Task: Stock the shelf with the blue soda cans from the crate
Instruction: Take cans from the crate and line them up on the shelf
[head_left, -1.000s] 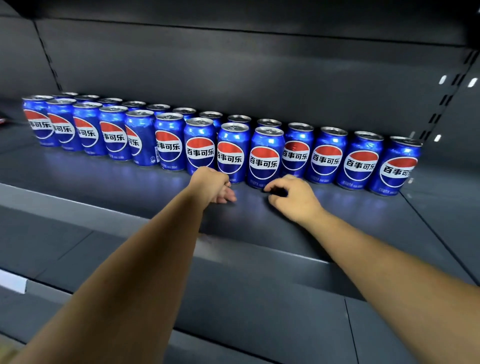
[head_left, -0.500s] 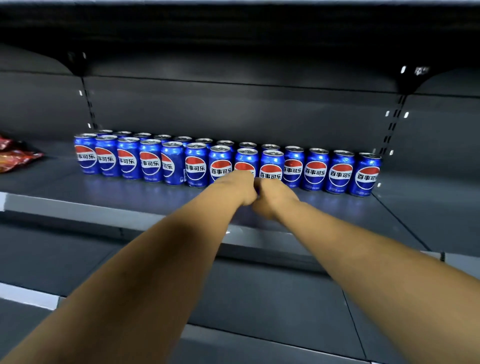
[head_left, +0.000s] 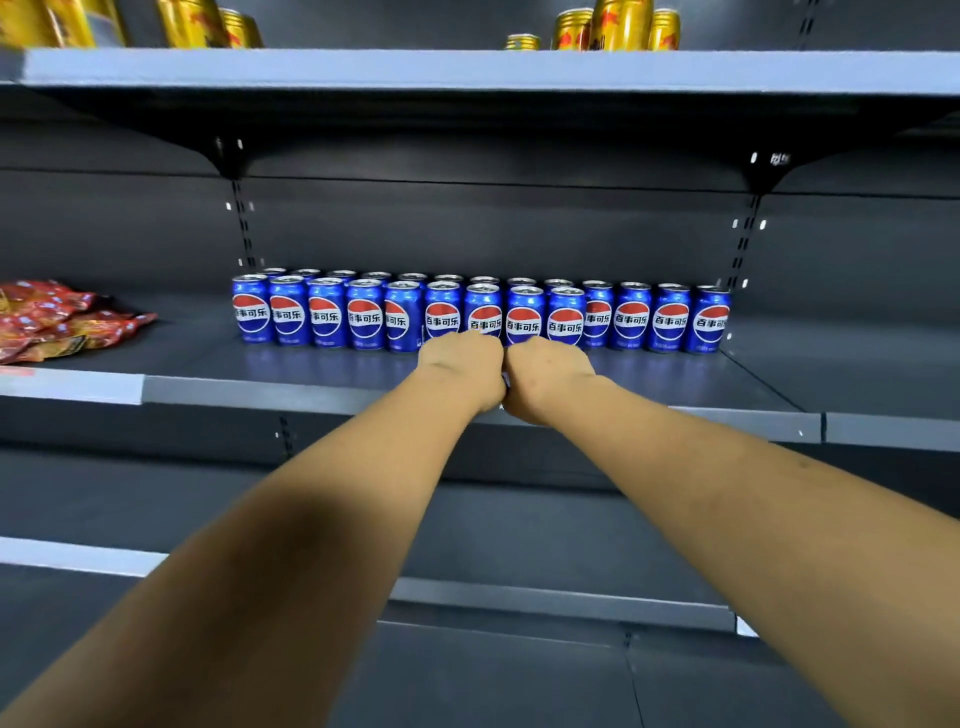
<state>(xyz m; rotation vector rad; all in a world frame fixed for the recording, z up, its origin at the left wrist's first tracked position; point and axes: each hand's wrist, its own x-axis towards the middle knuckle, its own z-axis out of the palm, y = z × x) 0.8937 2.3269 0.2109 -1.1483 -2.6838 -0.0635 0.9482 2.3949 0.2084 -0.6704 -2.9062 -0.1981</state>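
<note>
Hands pulling back from blue cans (head_left: 483, 317) on shelf (head_left: 322, 387), left hand (head_left: 462, 366) and right hand (head_left: 548, 374) touching, grip unclear; heading for crate next, likely

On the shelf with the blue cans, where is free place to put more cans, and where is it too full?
Bare shelf lies between the red snack packets and the leftmost blue can, in the strip before the blue cans, and right of the last can. It is crowded mid-row, where the left hand and right hand meet.

glossy metal blue soda cans (head_left: 365, 317), matt grey metal shelf (head_left: 270, 387), shiny red snack packets (head_left: 57, 322)
</note>
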